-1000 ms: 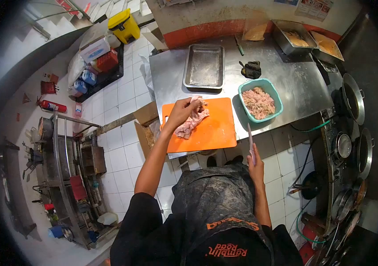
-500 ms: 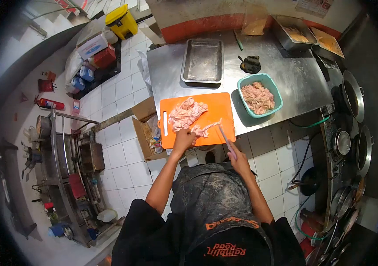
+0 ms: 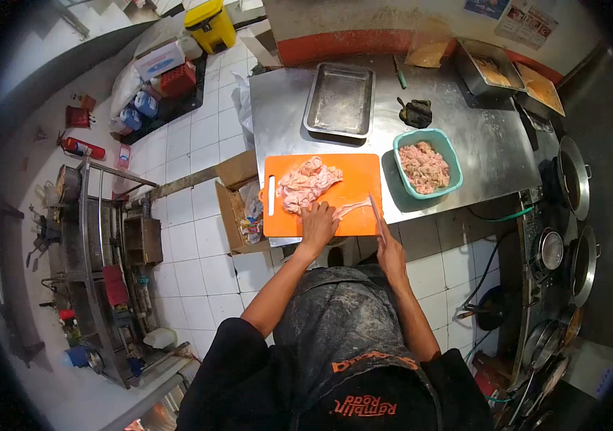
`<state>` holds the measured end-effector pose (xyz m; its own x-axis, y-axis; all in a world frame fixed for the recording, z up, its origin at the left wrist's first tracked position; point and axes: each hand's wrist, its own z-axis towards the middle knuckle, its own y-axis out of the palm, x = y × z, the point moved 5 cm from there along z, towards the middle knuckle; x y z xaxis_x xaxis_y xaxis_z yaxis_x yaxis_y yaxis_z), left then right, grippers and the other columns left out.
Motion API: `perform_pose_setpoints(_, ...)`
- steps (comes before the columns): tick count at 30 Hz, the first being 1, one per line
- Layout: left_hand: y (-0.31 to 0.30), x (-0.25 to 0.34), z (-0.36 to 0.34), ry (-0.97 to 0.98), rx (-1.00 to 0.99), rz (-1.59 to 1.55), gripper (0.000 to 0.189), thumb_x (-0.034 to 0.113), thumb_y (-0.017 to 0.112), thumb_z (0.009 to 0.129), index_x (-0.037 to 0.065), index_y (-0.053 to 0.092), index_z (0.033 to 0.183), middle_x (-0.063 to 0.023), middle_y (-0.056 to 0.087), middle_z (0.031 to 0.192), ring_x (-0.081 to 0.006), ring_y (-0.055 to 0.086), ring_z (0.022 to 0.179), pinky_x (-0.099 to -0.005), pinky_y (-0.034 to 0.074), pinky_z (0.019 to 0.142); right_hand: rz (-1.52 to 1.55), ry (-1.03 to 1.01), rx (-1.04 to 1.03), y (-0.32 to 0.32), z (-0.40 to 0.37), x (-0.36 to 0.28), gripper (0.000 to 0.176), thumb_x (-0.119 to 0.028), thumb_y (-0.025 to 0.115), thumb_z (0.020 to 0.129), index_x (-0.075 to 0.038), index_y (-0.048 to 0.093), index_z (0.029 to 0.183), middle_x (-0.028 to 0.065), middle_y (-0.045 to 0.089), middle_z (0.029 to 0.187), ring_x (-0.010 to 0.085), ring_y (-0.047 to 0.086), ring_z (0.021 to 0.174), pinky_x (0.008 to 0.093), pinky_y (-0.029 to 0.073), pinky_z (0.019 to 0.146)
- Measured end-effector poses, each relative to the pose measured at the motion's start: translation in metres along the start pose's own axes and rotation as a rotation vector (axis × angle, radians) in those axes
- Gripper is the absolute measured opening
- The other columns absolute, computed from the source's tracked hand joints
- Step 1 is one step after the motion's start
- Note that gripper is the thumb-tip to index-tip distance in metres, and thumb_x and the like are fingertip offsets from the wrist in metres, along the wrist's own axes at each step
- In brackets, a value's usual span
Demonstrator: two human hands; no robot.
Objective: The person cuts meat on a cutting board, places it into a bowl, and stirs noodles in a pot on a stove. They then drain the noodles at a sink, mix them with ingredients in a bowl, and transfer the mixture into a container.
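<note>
Raw meat lies heaped on the left half of an orange cutting board in the head view, loose and pale pink, close to the board's slot handle. Nearer the person, a thin strip of it stretches rightward across the board from beside the left hand. That hand is palm down at the near edge of the heap, its fingers slightly spread over the meat; whether they pinch any of it underneath, I cannot tell. The right hand is curled around the handle of a knife, whose blade points away from the person over the board's right side, at the far end of the strip. Whether the edge touches the strip is too small to make out.

The board sits at the near edge of a steel bench. Just to its right stands a teal basin holding small pieces of meat. Beyond the board is a shallow metal tray, and a dark crumpled item lies behind the basin.
</note>
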<state>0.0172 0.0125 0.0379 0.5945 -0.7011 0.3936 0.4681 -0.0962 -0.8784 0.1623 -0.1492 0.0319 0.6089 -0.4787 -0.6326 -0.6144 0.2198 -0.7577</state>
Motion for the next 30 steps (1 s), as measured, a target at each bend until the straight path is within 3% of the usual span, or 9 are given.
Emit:
perform_pose_setpoints(2, 0.012, -0.003, -0.003, 0.003, -0.184, 0.078, 0.021, 0.02, 0.07, 0.072, 0.008, 0.069, 0.09, -0.0087, 0.062, 0.087, -0.026, 0.057, 0.093, -0.0465, 0.036, 0.081, 0.034, 0.105, -0.014, -0.006, -0.004, 0.005, 0.061, -0.008, 0.055, 0.093, -0.02, 0.035, 0.149, 0.0277, 0.064, 0.093, 0.0445, 0.064, 0.084, 0.0482, 0.049, 0.071)
perform_pose_setpoints(7, -0.002, -0.01, -0.002, 0.034, -0.166, 0.213, 0.017, 0.017, 0.068, 0.069, 0.006, 0.071, 0.081, -0.0092, 0.061, 0.083, -0.0264, 0.056, 0.089, -0.047, 0.035, 0.078, 0.009, -0.018, 0.051, -0.002, -0.002, 0.013, 0.062, -0.006, 0.053, 0.093, -0.022, 0.034, 0.15, 0.0262, 0.065, 0.098, 0.0438, 0.064, 0.086, 0.0463, 0.05, 0.072)
perform_pose_setpoints(12, -0.034, -0.027, -0.006, 0.001, -0.137, 0.359, 0.011, 0.016, 0.068, 0.069, 0.007, 0.071, 0.074, -0.0105, 0.061, 0.088, -0.0271, 0.057, 0.089, -0.0464, 0.036, 0.075, -0.019, 0.031, 0.037, -0.006, -0.007, 0.013, 0.064, -0.004, 0.055, 0.092, -0.023, 0.035, 0.15, 0.0238, 0.065, 0.094, 0.0398, 0.065, 0.082, 0.0442, 0.05, 0.07)
perform_pose_setpoints(16, -0.041, -0.036, -0.009, -0.111, -0.202, 0.381, 0.013, 0.014, 0.067, 0.071, 0.005, 0.07, 0.079, -0.0109, 0.061, 0.091, -0.0284, 0.057, 0.091, -0.0486, 0.036, 0.079, 0.0, -0.034, 0.088, -0.009, -0.007, 0.01, 0.065, -0.003, 0.058, 0.091, -0.023, 0.036, 0.149, 0.0227, 0.064, 0.089, 0.037, 0.064, 0.077, 0.0433, 0.05, 0.068)
perform_pose_setpoints(18, -0.029, -0.025, -0.004, -0.023, -0.043, 0.035, 0.021, 0.019, 0.07, 0.074, 0.006, 0.07, 0.091, -0.0091, 0.059, 0.096, -0.0279, 0.056, 0.095, -0.0541, 0.037, 0.086, 0.031, -0.085, 0.065, -0.009, -0.004, -0.001, 0.065, -0.003, 0.058, 0.091, -0.023, 0.036, 0.149, 0.0226, 0.063, 0.087, 0.0369, 0.064, 0.076, 0.0433, 0.05, 0.067)
perform_pose_setpoints(19, -0.019, -0.015, 0.0, -0.027, -0.041, 0.033, 0.021, 0.019, 0.07, 0.074, 0.006, 0.07, 0.091, -0.0091, 0.059, 0.096, -0.0279, 0.056, 0.095, -0.0541, 0.037, 0.086, 0.059, -0.131, 0.051, -0.007, -0.004, -0.006, 0.066, -0.002, 0.057, 0.091, -0.023, 0.036, 0.149, 0.0225, 0.062, 0.085, 0.0369, 0.063, 0.075, 0.0432, 0.049, 0.066)
perform_pose_setpoints(21, -0.001, 0.008, 0.008, 0.098, -0.047, -0.293, 0.023, 0.019, 0.068, 0.079, 0.005, 0.066, 0.097, -0.0094, 0.059, 0.097, -0.0287, 0.057, 0.095, -0.0477, 0.042, 0.084, 0.026, -0.156, 0.004, 0.008, -0.002, -0.01, 0.065, -0.005, 0.056, 0.091, -0.022, 0.033, 0.15, 0.0219, 0.061, 0.083, 0.0394, 0.062, 0.075, 0.0469, 0.048, 0.066)
perform_pose_setpoints(24, 0.021, 0.004, 0.007, 0.173, -0.008, -0.306, 0.018, 0.012, 0.067, 0.08, 0.002, 0.064, 0.094, -0.0119, 0.059, 0.094, -0.0323, 0.057, 0.087, -0.0406, 0.047, 0.077, -0.014, -0.152, -0.003, 0.015, -0.004, -0.004, 0.065, -0.007, 0.055, 0.092, -0.021, 0.03, 0.15, 0.0214, 0.059, 0.08, 0.0421, 0.061, 0.075, 0.0506, 0.047, 0.065)
perform_pose_setpoints(30, 0.0, -0.019, -0.015, 0.347, -0.125, -0.29, 0.015, 0.009, 0.067, 0.081, 0.002, 0.062, 0.093, -0.0118, 0.059, 0.095, -0.0309, 0.058, 0.089, -0.0403, 0.047, 0.078, -0.049, -0.082, 0.03, 0.002, -0.009, 0.003, 0.065, -0.008, 0.054, 0.093, -0.022, 0.027, 0.151, 0.0213, 0.059, 0.082, 0.0429, 0.061, 0.075, 0.0524, 0.048, 0.066)
